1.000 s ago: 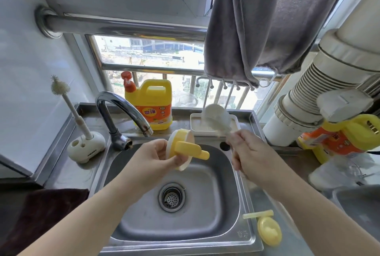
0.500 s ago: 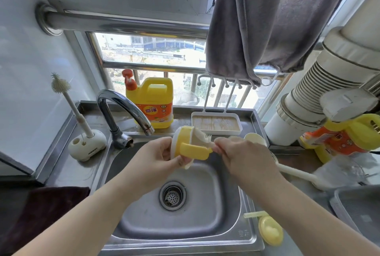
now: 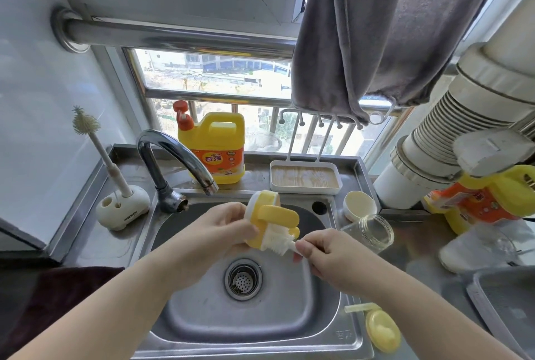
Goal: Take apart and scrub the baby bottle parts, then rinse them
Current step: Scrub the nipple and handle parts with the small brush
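Your left hand (image 3: 214,232) grips the yellow handled bottle collar (image 3: 270,219) over the sink (image 3: 179,319); your right hand (image 3: 324,252) pinches the white bristle brush (image 3: 278,242), pressing it against the collar.

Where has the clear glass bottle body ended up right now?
The clear bottle body lies on its side on the steel counter just right of the sink, in front of the cream cap and beside the right hand.
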Demonstrator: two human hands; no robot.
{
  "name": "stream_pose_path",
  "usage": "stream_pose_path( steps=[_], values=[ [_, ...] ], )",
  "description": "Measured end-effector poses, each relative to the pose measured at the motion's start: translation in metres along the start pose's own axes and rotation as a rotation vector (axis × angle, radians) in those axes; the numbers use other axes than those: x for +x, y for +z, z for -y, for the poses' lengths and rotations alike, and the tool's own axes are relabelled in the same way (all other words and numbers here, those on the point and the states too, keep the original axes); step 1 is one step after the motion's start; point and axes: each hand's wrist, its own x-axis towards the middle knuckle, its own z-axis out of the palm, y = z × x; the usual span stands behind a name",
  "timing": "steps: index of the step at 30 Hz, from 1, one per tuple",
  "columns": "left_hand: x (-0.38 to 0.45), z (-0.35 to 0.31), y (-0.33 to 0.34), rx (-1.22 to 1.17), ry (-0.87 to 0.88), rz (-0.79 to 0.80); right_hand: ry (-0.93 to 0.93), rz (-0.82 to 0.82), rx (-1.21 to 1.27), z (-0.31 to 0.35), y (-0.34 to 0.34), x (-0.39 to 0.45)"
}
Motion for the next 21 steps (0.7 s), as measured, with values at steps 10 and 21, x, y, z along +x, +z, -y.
stream_pose_path(
  steps=[10,21],
  values=[
    [0.004,0.006,0.008,0.077,0.053,-0.087,-0.107,-0.22,-0.335,-0.002,-0.002,-0.003],
    [0.012,0.013,0.004,-0.038,0.089,-0.169,0.014,-0.035,-0.051,0.007,0.008,-0.01]
  ],
)
